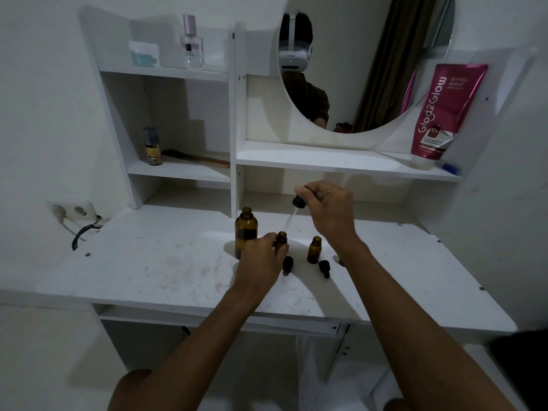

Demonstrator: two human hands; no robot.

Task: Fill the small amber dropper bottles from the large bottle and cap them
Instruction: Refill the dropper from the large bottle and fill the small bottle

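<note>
The large amber bottle [245, 227] stands uncapped on the white desk [154, 262]. My left hand [261, 262] grips a small amber bottle [281, 239] just right of it, upright on the desk. My right hand [329, 209] pinches the black bulb of a dropper [297, 203]; its glass tube slants down, tip right at the held bottle's open mouth. A second small amber bottle [314, 249] stands uncapped further right. Two black dropper caps [287, 264] [324, 267] lie on the desk in front of the small bottles.
White shelves rise behind the desk, holding a pink tube [441, 111], a perfume bottle [192, 44], a small yellow-labelled bottle [153, 148] and a comb [198, 158]. A round mirror [355, 63] hangs above. A wall socket with cable [74, 212] sits at left.
</note>
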